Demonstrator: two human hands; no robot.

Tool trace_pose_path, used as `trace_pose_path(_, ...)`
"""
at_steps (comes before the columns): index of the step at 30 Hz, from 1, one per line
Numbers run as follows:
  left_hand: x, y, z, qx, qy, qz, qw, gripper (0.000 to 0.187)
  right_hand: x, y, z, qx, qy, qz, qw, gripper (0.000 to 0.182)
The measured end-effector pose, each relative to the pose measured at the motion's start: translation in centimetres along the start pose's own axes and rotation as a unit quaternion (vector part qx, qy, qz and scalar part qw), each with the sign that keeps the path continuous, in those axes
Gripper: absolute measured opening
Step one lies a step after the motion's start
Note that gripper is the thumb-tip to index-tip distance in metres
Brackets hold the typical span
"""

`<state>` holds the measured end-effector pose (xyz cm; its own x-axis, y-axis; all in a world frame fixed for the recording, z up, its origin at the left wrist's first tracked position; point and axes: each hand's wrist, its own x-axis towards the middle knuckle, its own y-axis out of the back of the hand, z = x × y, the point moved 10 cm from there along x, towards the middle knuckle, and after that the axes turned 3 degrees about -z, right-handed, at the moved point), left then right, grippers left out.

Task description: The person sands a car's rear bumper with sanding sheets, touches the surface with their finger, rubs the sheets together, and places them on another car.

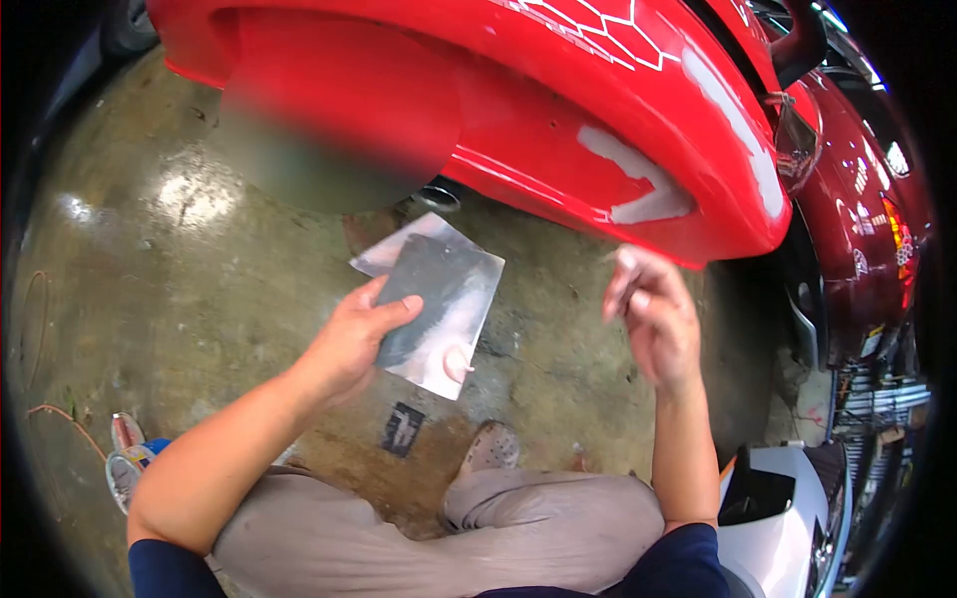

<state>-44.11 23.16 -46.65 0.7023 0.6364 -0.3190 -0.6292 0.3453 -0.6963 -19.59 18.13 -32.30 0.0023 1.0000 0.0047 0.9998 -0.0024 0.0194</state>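
My left hand (364, 334) grips a dark grey flat sheet (424, 289) together with a pale, shiny plate (464, 334) that lies against it, thumb on top. A small light pink blob (458, 363) sits near the plate's lower right corner. My right hand (653, 309) is raised to the right, below the red car bumper (528, 110), its fingers curled and slightly blurred; whether they hold anything is too unclear to tell. Grey filler patches (638, 179) mark the bumper's right side.
A dark red car (857, 219) stands at the right. A white and black object (783, 508) is at the lower right. A dark flat piece (403, 430) lies on the concrete floor (249, 299) before my knees. Cans or containers (128, 463) stand at the lower left.
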Motion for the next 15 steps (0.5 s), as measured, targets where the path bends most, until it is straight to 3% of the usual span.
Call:
trace_pose_path(3, -0.2, -0.7, -0.4, 0.014, 0.012, -0.016, 1.0, 0.044, 1.0, 5.3, -1.6, -0.131, 0.037, 0.079, 0.987, 0.047)
trace_pose_path(9, -0.8, -1.5, -0.8, 0.035, 0.039, -0.023, 0.998, 0.046, 3.4, 13.2, -0.7, -0.381, -0.029, 0.176, 0.907, 0.051)
trace_pose_path(12, -1.0, -1.4, -0.6, 0.033, 0.046, -0.016, 0.998, 0.047, 4.1, 14.1, -1.7, -0.553, -0.07, 0.213, 0.803, 0.052)
trace_pose_path(15, -1.0, -1.5, -0.3, 0.036, 0.032, -0.023, 0.999, 0.048, 4.9, 13.5, -2.3, -0.742, -0.009, 0.199, 0.64, 0.054)
